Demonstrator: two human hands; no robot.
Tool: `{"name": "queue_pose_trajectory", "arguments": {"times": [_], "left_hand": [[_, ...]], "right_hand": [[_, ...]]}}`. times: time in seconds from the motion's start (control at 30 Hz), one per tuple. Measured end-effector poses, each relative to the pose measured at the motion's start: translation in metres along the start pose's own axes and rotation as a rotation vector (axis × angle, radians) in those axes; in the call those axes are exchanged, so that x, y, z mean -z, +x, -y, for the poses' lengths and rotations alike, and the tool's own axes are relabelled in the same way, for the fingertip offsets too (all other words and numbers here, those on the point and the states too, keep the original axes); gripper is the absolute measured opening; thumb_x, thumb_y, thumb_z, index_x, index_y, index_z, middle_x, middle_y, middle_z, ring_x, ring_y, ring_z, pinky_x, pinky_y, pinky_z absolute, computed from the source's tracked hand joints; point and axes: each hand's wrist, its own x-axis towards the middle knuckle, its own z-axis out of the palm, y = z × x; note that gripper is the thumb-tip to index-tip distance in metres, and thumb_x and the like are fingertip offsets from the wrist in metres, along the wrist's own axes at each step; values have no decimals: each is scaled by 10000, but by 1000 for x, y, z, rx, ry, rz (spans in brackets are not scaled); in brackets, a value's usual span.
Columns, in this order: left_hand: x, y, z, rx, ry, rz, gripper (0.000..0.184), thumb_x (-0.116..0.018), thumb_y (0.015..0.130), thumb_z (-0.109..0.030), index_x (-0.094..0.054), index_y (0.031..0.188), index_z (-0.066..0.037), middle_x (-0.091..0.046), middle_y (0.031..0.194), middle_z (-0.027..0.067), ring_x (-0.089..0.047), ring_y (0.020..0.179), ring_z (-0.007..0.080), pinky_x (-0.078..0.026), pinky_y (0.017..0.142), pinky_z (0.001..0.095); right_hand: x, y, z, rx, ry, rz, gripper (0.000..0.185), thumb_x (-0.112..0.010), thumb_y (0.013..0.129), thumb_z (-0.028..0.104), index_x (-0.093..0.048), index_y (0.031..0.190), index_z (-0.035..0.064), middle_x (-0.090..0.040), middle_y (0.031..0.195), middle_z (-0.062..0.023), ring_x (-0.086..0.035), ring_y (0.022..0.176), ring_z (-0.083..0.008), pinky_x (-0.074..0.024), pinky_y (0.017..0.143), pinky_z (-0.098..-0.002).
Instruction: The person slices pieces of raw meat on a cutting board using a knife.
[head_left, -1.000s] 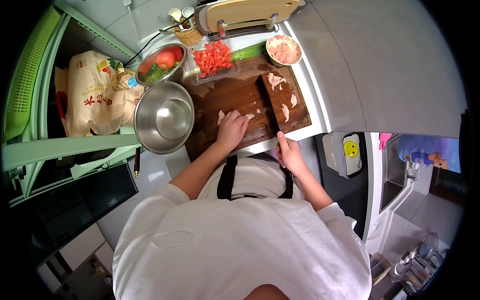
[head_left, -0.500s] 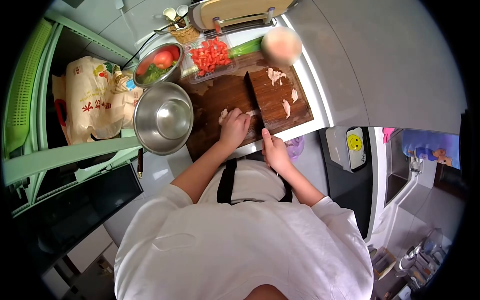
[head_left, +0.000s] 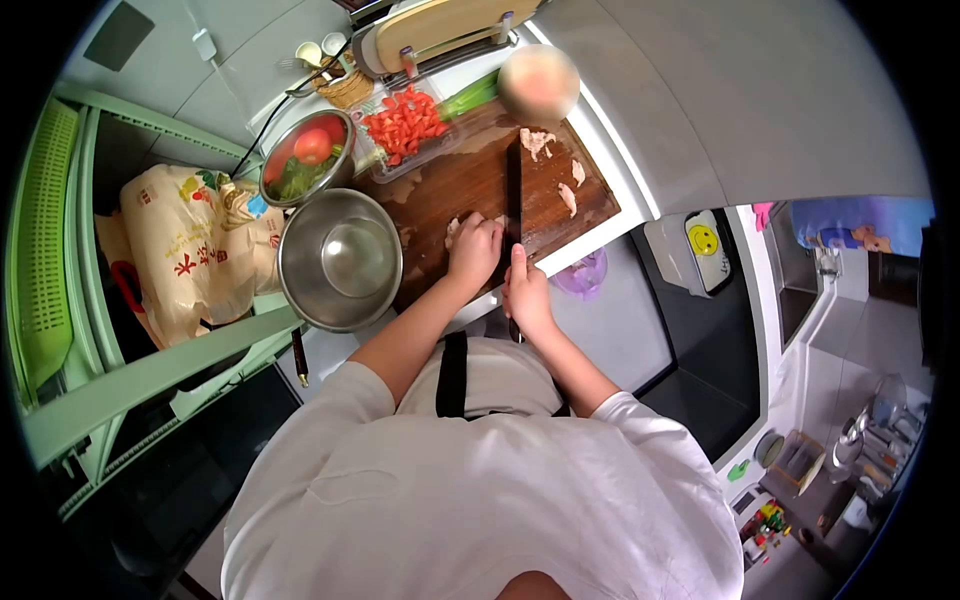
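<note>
My right hand (head_left: 526, 292) is wrapped round the handle of a kitchen knife (head_left: 514, 185), its dark blade pointing away from me over the wooden cutting board (head_left: 425, 215). Just left of the blade, my left hand (head_left: 474, 248) presses down with curled fingers on pale raw meat (head_left: 453, 230), most of which the hand hides. Right of the knife lie cut meat scraps (head_left: 536, 143) and a couple of separate meat strips (head_left: 568, 200). A blurred round bowl (head_left: 538, 85) with pinkish contents stands at the board's far right corner.
Left of the board stand a steel bowl (head_left: 340, 260) and a smaller bowl (head_left: 308, 155) with tomatoes and greens. Behind it are a clear tray of chopped red pieces (head_left: 404, 124), green stalks (head_left: 470, 95) and a utensil basket (head_left: 345, 90). A green shelf rack (head_left: 170, 365) borders the left.
The knife has swung from leaning left to nearly straight ahead, its blade now closer to my left hand's fingers. The camera view has turned slightly. My left hand still presses the meat.
</note>
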Motion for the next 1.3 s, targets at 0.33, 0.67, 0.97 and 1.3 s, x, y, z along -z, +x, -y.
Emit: {"name": "queue_pose_trajectory", "arguments": {"times": [0.33, 0.67, 0.97, 1.3], "left_hand": [[-3, 0, 8, 24, -38, 46, 121, -602, 813, -81, -652, 741, 2, -592, 818, 208, -604, 789, 394, -484, 714, 486], [-4, -1, 9, 12, 31, 37, 154, -616, 829, -135, -655, 712, -43, -605, 765, 157, -600, 756, 365, -449, 770, 501], [15, -9, 20, -5, 20, 67, 147, -639, 851, -146, -666, 738, -56, -631, 754, 127, -607, 746, 337, -439, 724, 484], [30, 9, -17, 145, 128, 219, 113, -704, 801, -170, -683, 814, -60, -615, 864, 119, -619, 870, 326, -487, 781, 433]], "right_hand": [[-20, 11, -26, 296, -207, -174, 649, -378, 1022, 482, -542, 634, -12, -479, 470, -68, -480, 396, -185, -381, 413, -343], [-16, 39, -35, 266, -210, -158, 635, -383, 1010, 516, -485, 604, 38, -457, 483, -51, -439, 346, -170, -346, 346, -322], [31, 44, 24, 68, -222, 61, 684, -431, 985, 552, -546, 591, 5, -507, 488, -78, -511, 407, -203, -406, 427, -357], [90, 78, 62, 150, -217, 365, 608, -434, 1001, 508, -472, 631, 27, -510, 562, -76, -431, 369, -138, -353, 357, -292]]}}
